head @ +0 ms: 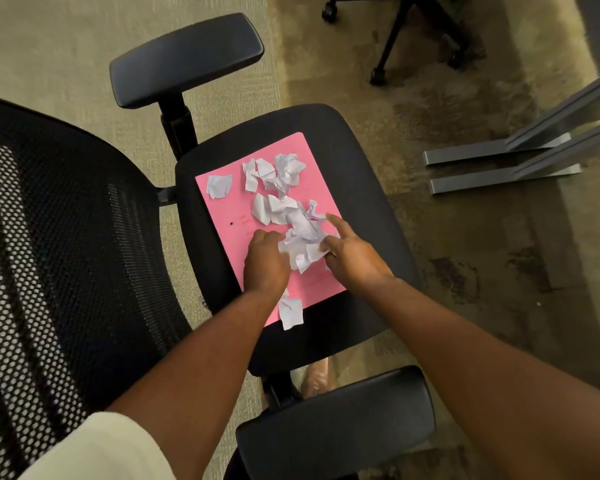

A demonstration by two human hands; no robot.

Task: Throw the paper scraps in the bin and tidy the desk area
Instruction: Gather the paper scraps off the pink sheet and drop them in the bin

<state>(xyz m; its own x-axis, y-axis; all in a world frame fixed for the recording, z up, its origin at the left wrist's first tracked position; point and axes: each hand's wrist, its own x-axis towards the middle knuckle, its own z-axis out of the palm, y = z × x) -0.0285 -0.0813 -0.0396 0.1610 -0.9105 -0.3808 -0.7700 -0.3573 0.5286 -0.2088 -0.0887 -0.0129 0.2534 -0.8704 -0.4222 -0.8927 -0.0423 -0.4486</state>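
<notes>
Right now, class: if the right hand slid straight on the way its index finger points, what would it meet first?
The right hand would probably meet the small crumpled scrap just beyond its fingertip, on the pink folder; depth is unclear.

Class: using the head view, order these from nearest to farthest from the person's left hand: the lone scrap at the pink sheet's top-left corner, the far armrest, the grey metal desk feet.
From the left hand:
1. Lone scrap, just beyond the hand on the pink sheet.
2. Far armrest, past the seat.
3. Grey metal desk feet, on the floor at right.

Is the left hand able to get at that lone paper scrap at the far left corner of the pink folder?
Probably yes. The left hand is on the pink folder, and nothing lies between it and the lone scrap; the way looks free.
</notes>
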